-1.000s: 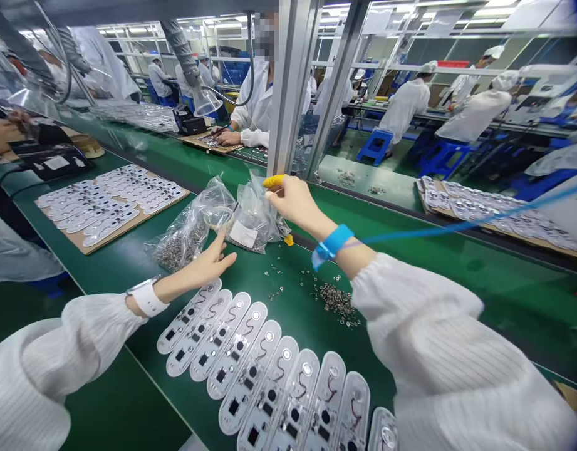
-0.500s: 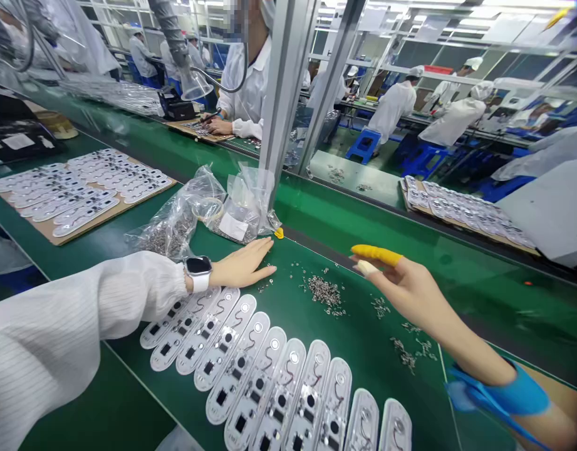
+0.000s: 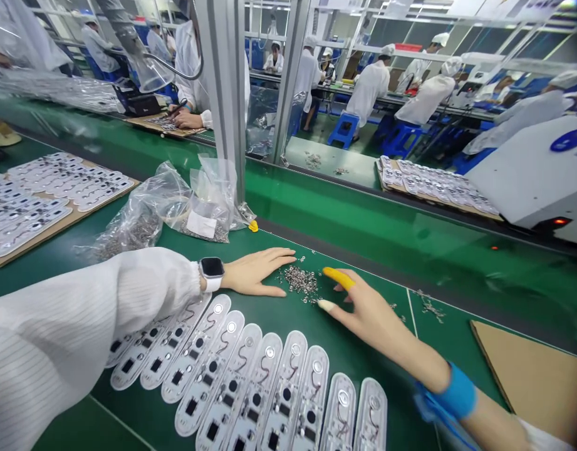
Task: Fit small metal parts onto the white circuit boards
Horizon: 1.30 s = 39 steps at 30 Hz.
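A loose pile of tiny metal parts (image 3: 301,282) lies on the green worktop between my two hands. My left hand (image 3: 260,271) rests flat with its fingers stretched out, at the left edge of the pile. On the right, my right hand (image 3: 363,307) hovers close to the pile, its thumb and forefinger apart and nothing between them. That forefinger wears a yellow finger cot (image 3: 339,277), and the thumb has a pale cover. In front of both hands, a slanting row of long white casings (image 3: 232,369) holds circuit parts and thin wires.
Clear plastic bags of small metal parts (image 3: 206,219) stand behind my left hand. Cardboard with more casings (image 3: 104,188) lies at the left, and another cardboard sheet (image 3: 532,376) at the right. A metal post (image 3: 222,94) rises behind the bags. A co-worker's hand (image 3: 187,119) works beyond.
My left hand has slid right to the edge of the pile. My right hand has moved left and down towards it. The view has turned a little to the right.
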Available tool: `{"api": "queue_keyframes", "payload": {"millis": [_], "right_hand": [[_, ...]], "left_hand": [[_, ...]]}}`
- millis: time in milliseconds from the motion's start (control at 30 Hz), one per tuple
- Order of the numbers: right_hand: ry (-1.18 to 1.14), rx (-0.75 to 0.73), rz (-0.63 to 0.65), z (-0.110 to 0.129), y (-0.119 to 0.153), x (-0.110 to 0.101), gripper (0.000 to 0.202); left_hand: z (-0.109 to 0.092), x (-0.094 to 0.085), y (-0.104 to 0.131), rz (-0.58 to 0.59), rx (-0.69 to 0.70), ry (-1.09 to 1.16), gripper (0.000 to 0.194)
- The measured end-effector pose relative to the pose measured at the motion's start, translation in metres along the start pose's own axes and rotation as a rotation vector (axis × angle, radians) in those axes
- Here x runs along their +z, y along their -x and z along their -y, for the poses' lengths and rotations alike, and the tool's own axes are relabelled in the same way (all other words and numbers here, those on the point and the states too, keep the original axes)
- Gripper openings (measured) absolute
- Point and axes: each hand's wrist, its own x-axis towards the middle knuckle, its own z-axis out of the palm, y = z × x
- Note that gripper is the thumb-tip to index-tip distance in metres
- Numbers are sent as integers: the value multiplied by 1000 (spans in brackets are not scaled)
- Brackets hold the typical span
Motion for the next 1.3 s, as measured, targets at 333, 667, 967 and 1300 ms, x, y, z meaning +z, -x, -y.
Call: {"api": "queue_keyframes", "payload": {"millis": [333,667,967,1300], "right_hand": [[-194,117,-14,14,-57,43,6],[-417,64,-27,17,-36,-6,26],[-45,308,-320,-35,49,-58,34],[17,515,-539,-67,117,-39,38]], "left_hand": [[0,14,-40,-256,-20,181,32],[4,4,-19,-188,-1,43,18],[5,-9,-17,-311,-112,81,25],[-9,-20,-25,-246,-187,-64,29]]}}
